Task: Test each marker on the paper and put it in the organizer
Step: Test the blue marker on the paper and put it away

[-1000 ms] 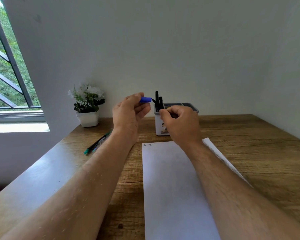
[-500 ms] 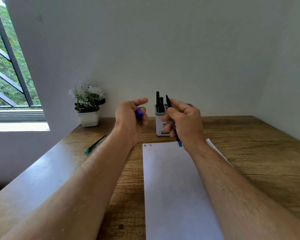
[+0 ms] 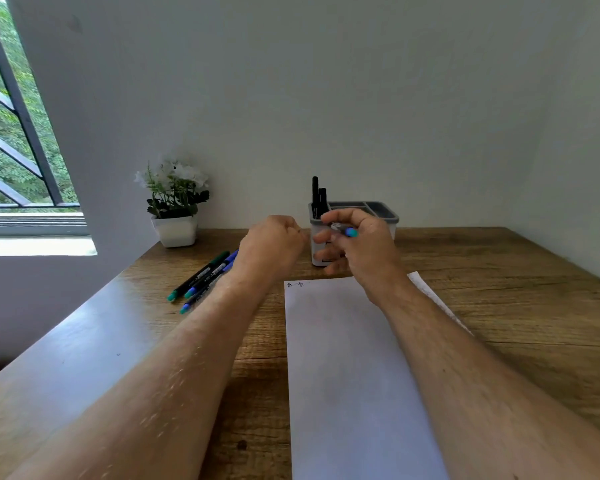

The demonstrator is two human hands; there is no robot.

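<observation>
Both hands are up in the middle of the frame, just in front of the organizer (image 3: 381, 211), a white box with a grey compartmented top sitting at the back of the wooden desk (image 3: 499, 271). The right hand (image 3: 364, 251) has its fingers curled round a marker (image 3: 343, 230); you can see its teal-blue end poking out by the fingertips, but the rest is blurred and mostly hidden, so I can't tell if it's capped. The left hand (image 3: 274, 247) is balled into a fist right beside it. Its back faces the camera, so can't tell whether there's anything inside.

Two black markers (image 3: 317, 199) already stand upright in the organizer's left compartment. The other compartments are too dark to see into.

The paper (image 3: 343, 375) is a white sheet running from lower centre up to just under the right hand, with two tiny dark scribbles (image 3: 294, 284) in its top left corner. Another sheet edge peeks out under it on the right.

Left of centre, three loose markers (image 3: 201, 278) lie side by side on the desk, angled, teal and blue ends toward the camera, partly behind the left wrist. Further up left there's a small white potted plant (image 3: 174, 206) against the wall, and a barred window (image 3: 11, 133) at the frame's left edge
</observation>
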